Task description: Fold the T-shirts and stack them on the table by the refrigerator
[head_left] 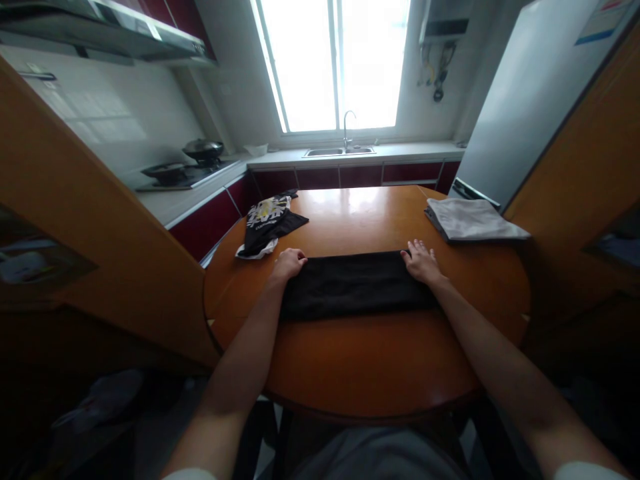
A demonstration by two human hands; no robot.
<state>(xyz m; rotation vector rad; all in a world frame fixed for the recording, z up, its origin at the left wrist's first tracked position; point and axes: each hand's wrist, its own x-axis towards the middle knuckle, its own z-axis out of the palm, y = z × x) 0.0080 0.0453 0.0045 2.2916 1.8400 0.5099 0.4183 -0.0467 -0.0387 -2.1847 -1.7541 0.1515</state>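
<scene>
Black cloth (357, 287), left hand (291, 263) pinching 1 corner, right hand (421, 262) open on another; 2-basin sink (325, 153) behind

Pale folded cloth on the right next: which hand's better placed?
Probably the right hand: it is open at the right end of the black cloth, nearer the pale folded cloth. The left hand is at the opposite end.

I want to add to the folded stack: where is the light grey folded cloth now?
In the head view, the light grey folded cloth lies at the table's far right, near the fridge.
</scene>
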